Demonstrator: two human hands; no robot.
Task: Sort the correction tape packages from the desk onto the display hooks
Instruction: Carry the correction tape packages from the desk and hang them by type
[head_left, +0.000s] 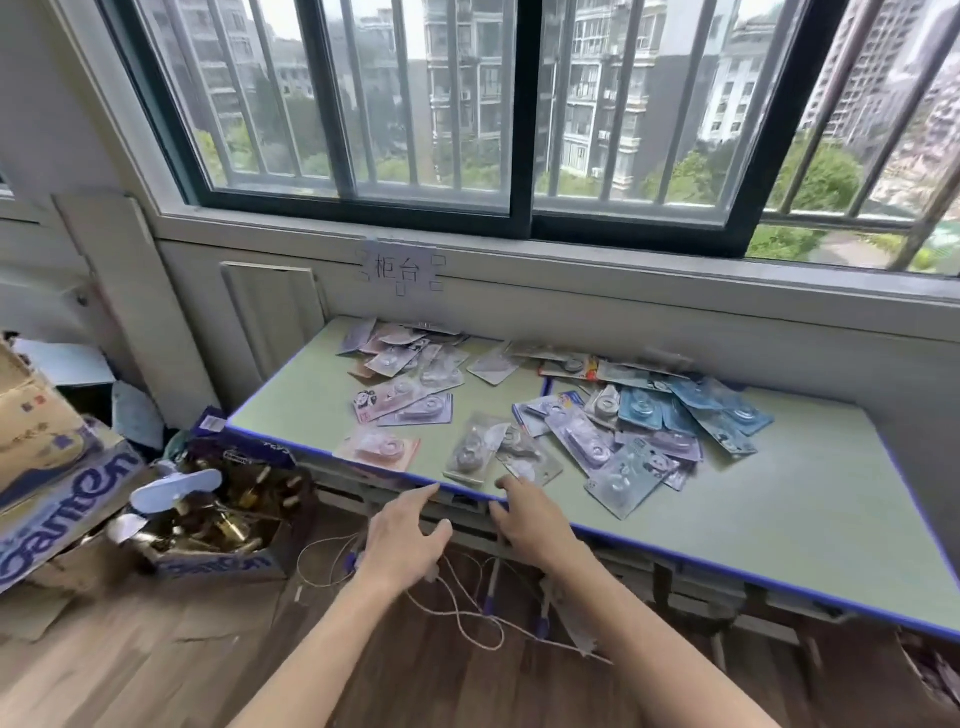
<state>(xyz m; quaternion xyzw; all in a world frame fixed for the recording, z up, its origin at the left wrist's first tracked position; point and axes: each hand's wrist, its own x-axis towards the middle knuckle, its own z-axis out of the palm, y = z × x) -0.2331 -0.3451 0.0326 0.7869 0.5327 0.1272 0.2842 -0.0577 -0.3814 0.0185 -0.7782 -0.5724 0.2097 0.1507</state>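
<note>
Both hands are held out over the near edge of the surface (311, 410), and nothing is grasped by either. Left hand (402, 540) is seen with fingers extended and relaxed, its fingertips just at the blue edging. Right hand (535, 525) is likewise released, its fingers spread and lightly bent, the tips touching or almost touching the surface.

No display hooks are shown, so the step in hand is judged to be a first pick-up. It is best done by taking one package at a time, from the loose near ones rather than from the overlapped heap, and by pinching the card edge so that the hang hole is left free.

Correction tape packages (644, 421) are scattered across the surface from 11 to 2 o'clock of the hands. A clear package (475, 454) lies nearest, just at 12 o'clock between both hands. A pink package (379, 449) lies at 11 o'clock of the left hand, beside the edge.
</note>
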